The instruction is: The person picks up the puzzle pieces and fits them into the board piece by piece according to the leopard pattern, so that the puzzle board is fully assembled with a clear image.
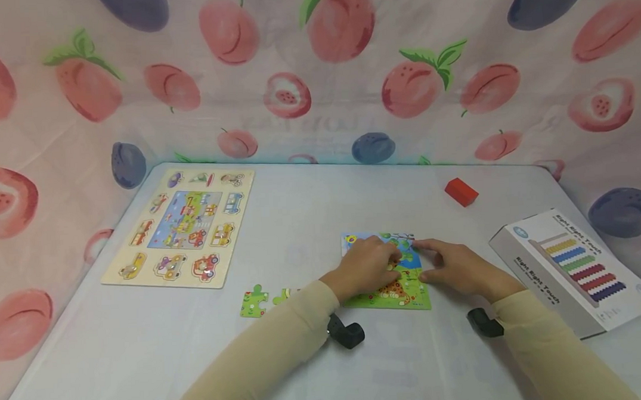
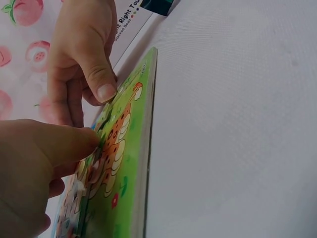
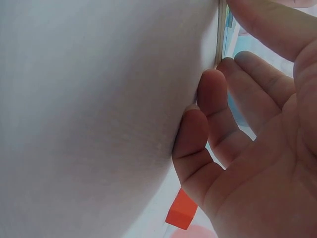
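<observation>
A bright jigsaw puzzle (image 1: 418,298) lies flat on the white table, with a spotted orange animal on green grass and blue sky above. My left hand (image 1: 367,265) reaches across its left and middle part, thumb and bent fingertips on the picture. In the left wrist view, that thumb comes down on the puzzle (image 2: 130,173) near the animal. At the puzzle's right edge, my right hand (image 1: 459,270) touches with spread thumb and fingertips. In the right wrist view, the right hand's fingers (image 3: 213,94) rest against the table beside the board's edge. Part of the picture is hidden under my left hand.
Loose green puzzle pieces (image 1: 255,302) lie left of the puzzle, partly behind my left sleeve. A wooden vehicle peg board (image 1: 111,275) sits at the far left. To the right stand a white printed box (image 1: 539,286) and, farther back, a red block (image 1: 461,192). Fruit-patterned cloth surrounds the table.
</observation>
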The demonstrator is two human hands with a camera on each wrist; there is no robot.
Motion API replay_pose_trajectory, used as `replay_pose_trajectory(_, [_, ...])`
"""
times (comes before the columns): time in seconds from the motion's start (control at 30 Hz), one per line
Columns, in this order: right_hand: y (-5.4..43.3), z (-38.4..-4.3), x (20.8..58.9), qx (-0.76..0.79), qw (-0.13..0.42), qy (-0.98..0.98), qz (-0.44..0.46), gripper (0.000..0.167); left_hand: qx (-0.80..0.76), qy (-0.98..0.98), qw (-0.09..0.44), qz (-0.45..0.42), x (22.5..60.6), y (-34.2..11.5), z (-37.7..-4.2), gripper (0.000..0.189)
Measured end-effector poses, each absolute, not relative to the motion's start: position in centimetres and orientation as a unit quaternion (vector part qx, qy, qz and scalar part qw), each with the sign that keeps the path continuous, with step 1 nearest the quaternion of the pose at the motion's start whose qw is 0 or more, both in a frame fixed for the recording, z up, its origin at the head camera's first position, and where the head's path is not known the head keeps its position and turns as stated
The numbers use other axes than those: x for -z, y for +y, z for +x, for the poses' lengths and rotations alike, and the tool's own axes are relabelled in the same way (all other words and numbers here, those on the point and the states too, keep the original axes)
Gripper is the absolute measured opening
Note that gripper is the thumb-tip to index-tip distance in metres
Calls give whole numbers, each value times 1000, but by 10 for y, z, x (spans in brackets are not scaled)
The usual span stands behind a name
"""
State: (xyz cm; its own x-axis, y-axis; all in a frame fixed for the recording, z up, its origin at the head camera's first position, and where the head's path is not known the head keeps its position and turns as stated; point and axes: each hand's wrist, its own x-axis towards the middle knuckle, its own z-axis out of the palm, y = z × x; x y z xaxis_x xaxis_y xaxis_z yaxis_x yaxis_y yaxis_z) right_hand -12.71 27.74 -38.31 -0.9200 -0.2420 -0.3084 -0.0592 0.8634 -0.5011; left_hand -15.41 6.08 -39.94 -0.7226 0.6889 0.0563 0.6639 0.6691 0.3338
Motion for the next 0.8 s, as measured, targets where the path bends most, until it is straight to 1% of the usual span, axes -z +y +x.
replay_pose_trajectory(0.37, [279,-129,383,255,188,945,-84,74,-170,911,32,375,401,63,-154,27])
replay_pose_trajectory(0.8, [282,-131,385,243,179,948,-102,72,-146,915,24,376,401,63,-154,29])
